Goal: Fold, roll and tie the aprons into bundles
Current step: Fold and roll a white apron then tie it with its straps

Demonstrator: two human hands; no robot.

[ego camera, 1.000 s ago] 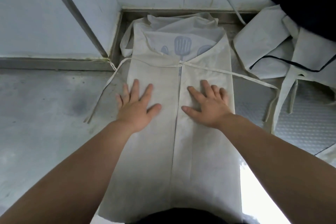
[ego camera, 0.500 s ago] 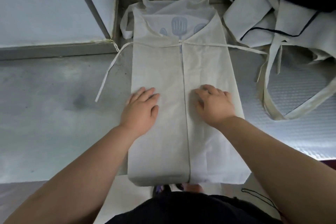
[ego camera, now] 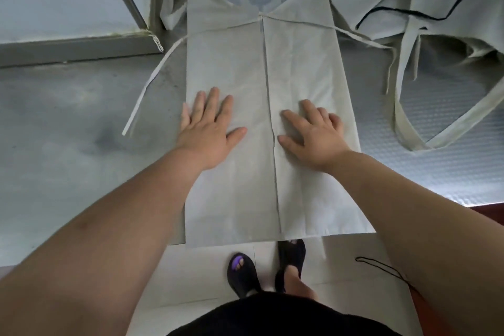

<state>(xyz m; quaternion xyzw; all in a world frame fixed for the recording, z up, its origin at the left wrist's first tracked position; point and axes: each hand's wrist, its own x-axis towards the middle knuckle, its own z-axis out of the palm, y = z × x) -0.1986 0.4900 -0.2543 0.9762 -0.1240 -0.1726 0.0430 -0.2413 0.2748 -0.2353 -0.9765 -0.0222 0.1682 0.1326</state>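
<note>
Pale off-white fabric apron [ego camera: 261, 76] lies lengthwise on the grey metal surface [ego camera: 68, 117]. Both side panels are folded inward and their edges meet along a centre line. The bib end points away from the person and shows a blue utensil print. The near hem hangs slightly over the surface edge.

Left hand [ego camera: 210, 128]: palm down on the left panel, fingers straight and spread. Grip wide, holding nothing, pressing only.
Right hand [ego camera: 313, 133]: palm down on the right panel just beside the centre line, fingers a little bent. Grip likewise holds nothing.

Left waist tie [ego camera: 148, 84] trails loose across the surface. Right waist tie [ego camera: 362, 38] runs toward the heap of further pale aprons [ego camera: 409, 3] at the far right.

Judgement, step: smoothing the lengthwise fold; rolling and tying not yet done.

Judgement, handling: the cloth looks thin, light and soft, not fragile, and likely to slide on smooth metal. The folded panels may gape if pressure is uneven. The best hold for rolling is probably the two near hem corners, thumbs under and fingers on top, rolling toward the bib. The ties should stay outside the roll for knotting.
</note>
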